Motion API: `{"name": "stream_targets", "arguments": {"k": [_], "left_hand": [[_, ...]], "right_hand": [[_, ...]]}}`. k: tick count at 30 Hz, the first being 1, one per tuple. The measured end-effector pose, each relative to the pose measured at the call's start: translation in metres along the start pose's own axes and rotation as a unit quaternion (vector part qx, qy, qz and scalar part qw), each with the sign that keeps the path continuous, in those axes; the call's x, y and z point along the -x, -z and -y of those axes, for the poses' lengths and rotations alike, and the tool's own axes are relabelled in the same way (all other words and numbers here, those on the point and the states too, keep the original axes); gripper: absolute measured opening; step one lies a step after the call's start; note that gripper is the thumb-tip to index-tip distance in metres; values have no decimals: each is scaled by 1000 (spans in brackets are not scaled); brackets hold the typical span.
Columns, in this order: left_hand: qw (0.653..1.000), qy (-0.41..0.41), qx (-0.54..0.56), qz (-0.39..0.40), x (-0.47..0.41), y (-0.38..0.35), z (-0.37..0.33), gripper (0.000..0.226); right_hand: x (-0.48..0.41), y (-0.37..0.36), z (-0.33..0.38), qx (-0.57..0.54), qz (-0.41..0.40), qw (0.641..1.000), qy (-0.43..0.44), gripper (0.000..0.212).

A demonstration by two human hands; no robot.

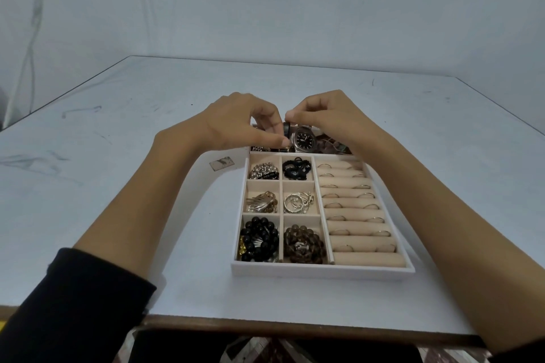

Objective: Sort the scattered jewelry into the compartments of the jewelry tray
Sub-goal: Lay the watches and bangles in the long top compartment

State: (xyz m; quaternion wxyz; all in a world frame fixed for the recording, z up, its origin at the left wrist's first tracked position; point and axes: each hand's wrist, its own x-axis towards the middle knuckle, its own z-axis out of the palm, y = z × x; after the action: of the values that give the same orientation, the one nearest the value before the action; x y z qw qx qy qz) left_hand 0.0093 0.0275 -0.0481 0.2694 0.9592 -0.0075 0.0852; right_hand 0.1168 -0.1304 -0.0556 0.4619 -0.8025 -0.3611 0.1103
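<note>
A white jewelry tray (321, 271) with beige lining lies on the table before me. Its small left compartments hold a silver chain, black pieces, a gold and silver brooch, silver rings, black beads (259, 240) and brown beads (305, 244). Ring rolls (362, 215) on the right carry several thin rings. In the far long compartment lies a dark-faced wristwatch (303, 141). My left hand (244, 121) and my right hand (327, 115) meet above that compartment, both pinching a small dark band-like piece (286, 129), the watch's strap as far as I can tell.
A small flat card or tag (221, 163) lies on the table just left of the tray's far corner. The table's front edge runs close below the tray. A pale wall stands behind the table.
</note>
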Motion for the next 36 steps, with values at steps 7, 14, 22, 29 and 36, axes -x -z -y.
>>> {"name": "stream_targets", "arguments": {"k": [7,14,22,29,36], "left_hand": [[999,1,-28,-18,-2,-2,0,27],[1000,-26,16,3,-1,-2,2,24],[998,-35,29,-40,1,3,10,22],[996,-50,-15,-72,-4,-8,8,43],[997,1,-22,-76,-7,-13,1,39]], "right_hand": [[1,-5,-1,-2,-12,1000,7,12],[3,2,0,-16,19,1000,5,15],[7,34,4,-7,28,1000,10,18],[11,31,1,45,58,997,-6,25],[10,21,-1,22,57,998,-2,26]]}}
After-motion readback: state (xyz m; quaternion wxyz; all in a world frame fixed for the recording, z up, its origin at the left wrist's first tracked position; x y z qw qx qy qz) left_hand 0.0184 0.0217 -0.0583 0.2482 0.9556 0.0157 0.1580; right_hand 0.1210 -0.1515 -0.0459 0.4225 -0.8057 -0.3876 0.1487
